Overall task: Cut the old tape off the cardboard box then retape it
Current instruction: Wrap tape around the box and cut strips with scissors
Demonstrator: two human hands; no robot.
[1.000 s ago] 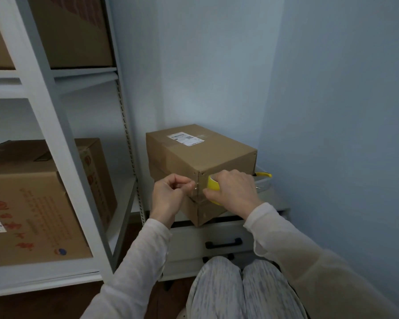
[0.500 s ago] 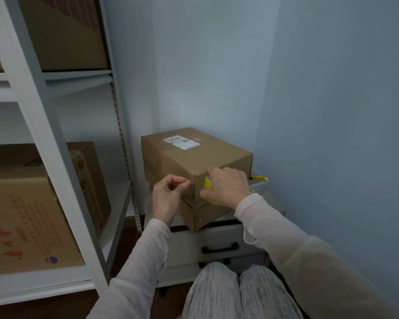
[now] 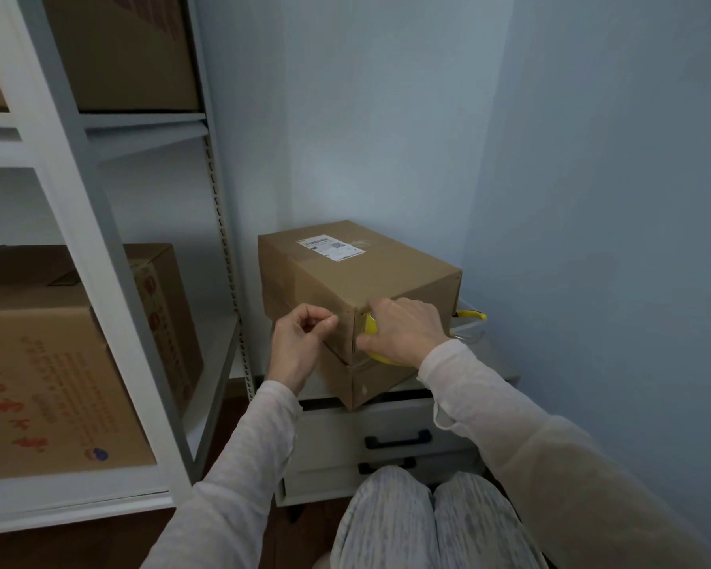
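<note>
**Both hands at the box's near corner, tape roll against its right face**

The right hand [image 3: 403, 330] is wrapped over a yellow tape roll [image 3: 380, 357], fingers curled round its rim and forefinger stretched toward the corner. It holds the roll flat against the right-hand face of the cardboard box [image 3: 345, 281], just beside the near upright edge. Only slivers of yellow show above and below the fingers.

The left hand [image 3: 300, 342] is on the other side of that same edge. It is clenched, with thumb and forefinger tips pressed together and touching the left-hand face. Whether anything lies in that pinch is too small to tell. The two hands sit close together with the box's corner between them.

The box stands upright on the top of a low white drawer unit [image 3: 390, 423], turned cornerwise so that its near bottom corner juts past the top's front edge. A white shipping label [image 3: 331, 248] lies on its upper face toward the back.

Past the box's right rear edge a yellow handle [image 3: 473, 316] lies on the top near the right edge — the rest of the tool is hidden.

To the left stands a white shelving rack [image 3: 79, 248], with a printed carton [image 3: 38, 384] on its lower shelf. The person's knees [image 3: 423, 523] are in front of the drawers.
</note>
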